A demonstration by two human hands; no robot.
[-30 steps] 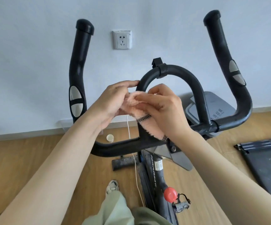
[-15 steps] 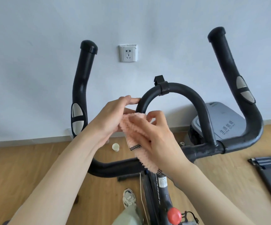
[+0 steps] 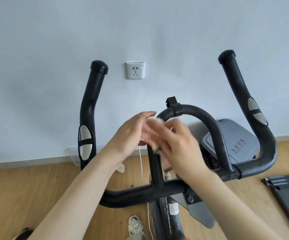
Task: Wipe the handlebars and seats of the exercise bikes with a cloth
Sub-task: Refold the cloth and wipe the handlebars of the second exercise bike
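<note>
The exercise bike's black handlebars (image 3: 131,194) fill the middle of the view, with a left horn (image 3: 88,104), a right horn (image 3: 235,84) and a centre loop (image 3: 201,115). A fluffy pink cloth (image 3: 150,134) is wrapped against the upper left side of that loop. My right hand (image 3: 180,142) grips the cloth from the right, its fingers curled over it. My left hand (image 3: 131,134) lies against the cloth from the left with fingers stretched out. Both hands are motion-blurred. The seat is out of view.
A white wall socket (image 3: 135,71) sits on the wall behind the bars. A grey bin (image 3: 235,141) stands behind the right horn, and a treadmill edge (image 3: 287,196) lies at right. A white cord (image 3: 141,163), a small cup (image 3: 121,168) and my shoe (image 3: 135,226) are on the wooden floor.
Both hands have slid the cloth up the left side of the centre loop, from near the crossbar toward its top. The view has shifted so the bars sit lower in frame.
</note>
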